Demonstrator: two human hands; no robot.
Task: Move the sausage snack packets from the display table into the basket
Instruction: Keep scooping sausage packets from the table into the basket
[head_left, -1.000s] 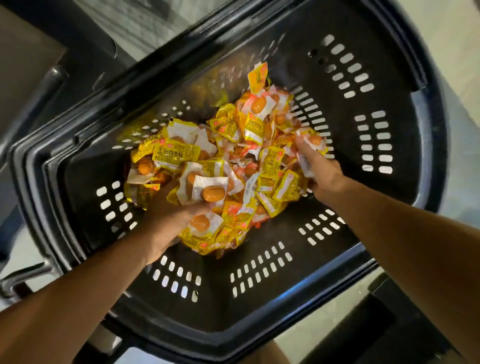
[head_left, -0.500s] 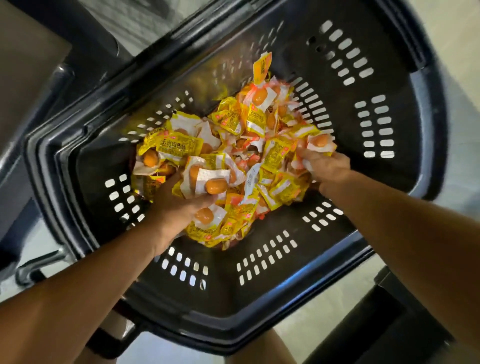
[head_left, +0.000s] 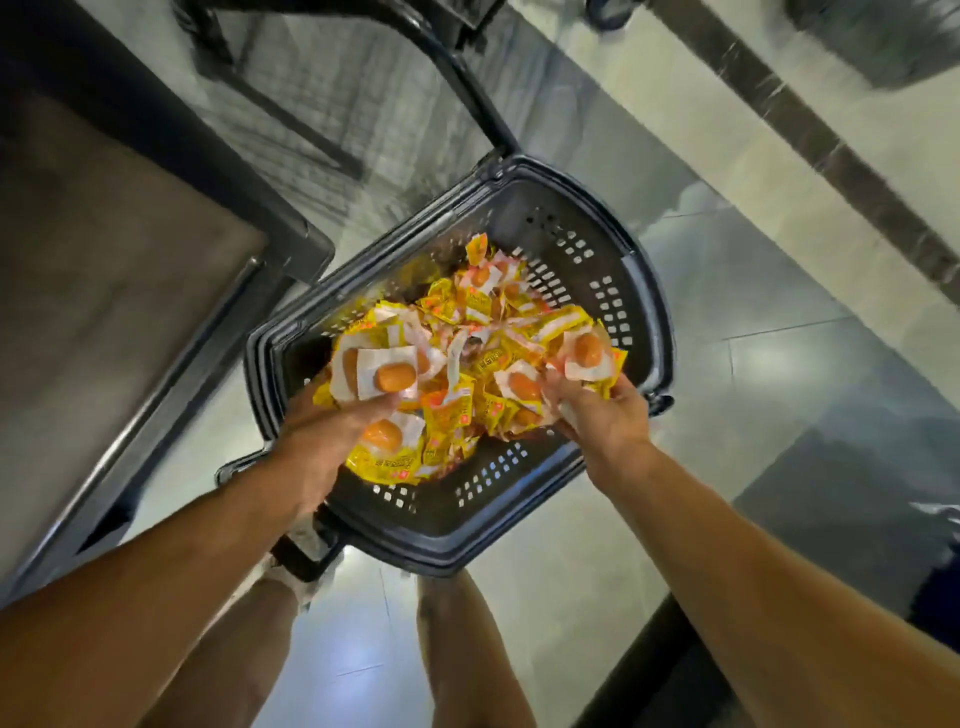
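Pulled back and up from half a second ago, both hands now above the basket (head_left: 644, 312) on the floor, left hand (head_left: 317, 441) and right hand (head_left: 602, 415) each with fingers curled round sausage snack packets (head_left: 457, 332), apparently lifting handfuls off the heap inside rather than adding.

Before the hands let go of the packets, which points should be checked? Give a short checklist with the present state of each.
1. Left hand grips packets: ok.
2. Right hand grips packets: ok.
3. Both hands are over the basket: ok.
4. Basket stands flat on the floor: ok.
5. Room left in the basket above the pile: ok.
6. Display table free of remaining packets: cannot tell, mostly out of view.
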